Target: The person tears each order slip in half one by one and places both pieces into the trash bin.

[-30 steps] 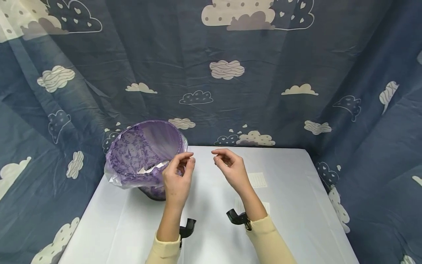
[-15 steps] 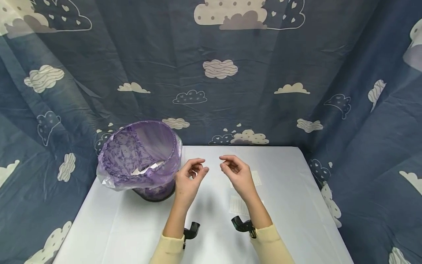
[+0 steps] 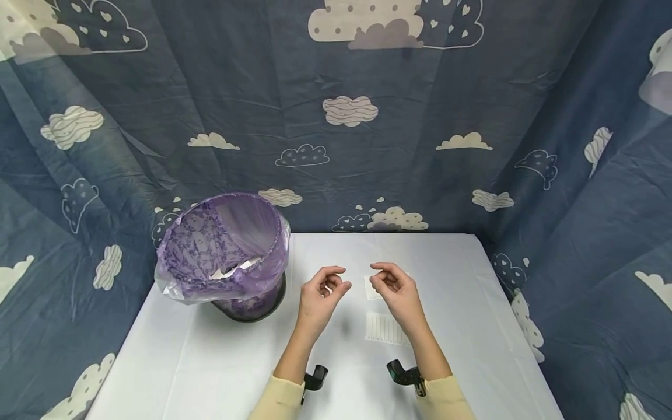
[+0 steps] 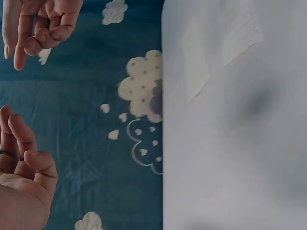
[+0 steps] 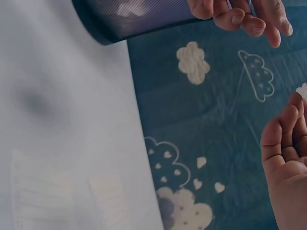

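Above the white table my left hand hovers with its fingers loosely bent and nothing between them. My right hand mirrors it a short gap to the right, also holding nothing. Both hands show in the left wrist view, the left hand low and the right hand at the top. To the left of the hands stands a purple patterned wastebasket, lined with a thin see-through bag folded over its rim. Some white scraps lie inside.
Two pale lined paper rectangles lie flat beneath the right hand, a nearer sheet and a farther sheet. A dark blue cloud-print curtain hangs behind the table and along both sides.
Both hands have drawn back toward the person and moved to the right, away from the wastebasket. More of the nearer paper sheet shows. The head view has shifted slightly.
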The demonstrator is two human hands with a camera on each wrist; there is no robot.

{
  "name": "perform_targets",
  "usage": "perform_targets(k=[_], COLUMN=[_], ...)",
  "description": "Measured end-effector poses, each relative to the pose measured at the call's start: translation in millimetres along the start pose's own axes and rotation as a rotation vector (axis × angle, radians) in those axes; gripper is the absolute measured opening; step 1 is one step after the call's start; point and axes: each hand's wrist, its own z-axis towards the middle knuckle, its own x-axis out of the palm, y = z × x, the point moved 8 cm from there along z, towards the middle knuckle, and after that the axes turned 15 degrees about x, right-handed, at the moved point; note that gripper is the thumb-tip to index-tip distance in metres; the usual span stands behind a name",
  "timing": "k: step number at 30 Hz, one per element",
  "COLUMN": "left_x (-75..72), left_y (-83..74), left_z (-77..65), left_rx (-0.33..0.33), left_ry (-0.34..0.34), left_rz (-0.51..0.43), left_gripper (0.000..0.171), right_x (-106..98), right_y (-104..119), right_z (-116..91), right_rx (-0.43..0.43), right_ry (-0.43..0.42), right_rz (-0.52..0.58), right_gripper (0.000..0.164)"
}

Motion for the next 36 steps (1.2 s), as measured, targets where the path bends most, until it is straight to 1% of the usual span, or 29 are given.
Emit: perform_targets(k=[5, 9, 14, 18, 22, 27, 31, 36], left_x=[14.1, 27.4, 42.2, 52.6, 64.5, 79.9, 92.4, 106.5], left_y=[9.6, 18.2, 32.9, 45.3, 56.9, 69.4, 76.8, 82.7], left_z=[-8.6, -16.9, -27.0, -34.3, -42.5, -55.2, -65.3, -71.1], left_rx=[-0.022, -0.034, -0.069, -0.090, -0.103, -0.133, -0.177, -0.220], left_ry=[0.051, 0.097, 0.151, 0.179, 0.209, 0.241, 0.273, 0.303], left_rz=[0.000, -0.025, -0.042, -0.065, -0.077, -0.058, -0.053, -0.064], left_gripper=[0.029, 0.033, 0.038, 0.035, 0.033, 0.033, 0.040, 0.051], right_x=[-7.3, -13.5, -19.8, -23.5, -27.9, -31.3, -35.5, -42.7], right_y=[-15.5, -28.0, -43.5, -58.2, -78.0, -103.5, -120.7, -139.5], right_z=[-2.6, -5.6, -9.1, -11.8, -14.6, -17.8, -18.9, -18.1], right_rx=[0.038, 0.071, 0.131, 0.184, 0.246, 0.324, 0.355, 0.402], right_ry=[-0.013, -0.034, -0.041, -0.047, -0.071, -0.101, -0.129, -0.159], right_rz=[-0.004, -0.011, 0.017, 0.029, 0.011, -0.048, -0.099, -0.108], right_gripper=[0.027, 0.028, 0.032, 0.034, 0.032, 0.034, 0.036, 0.036])
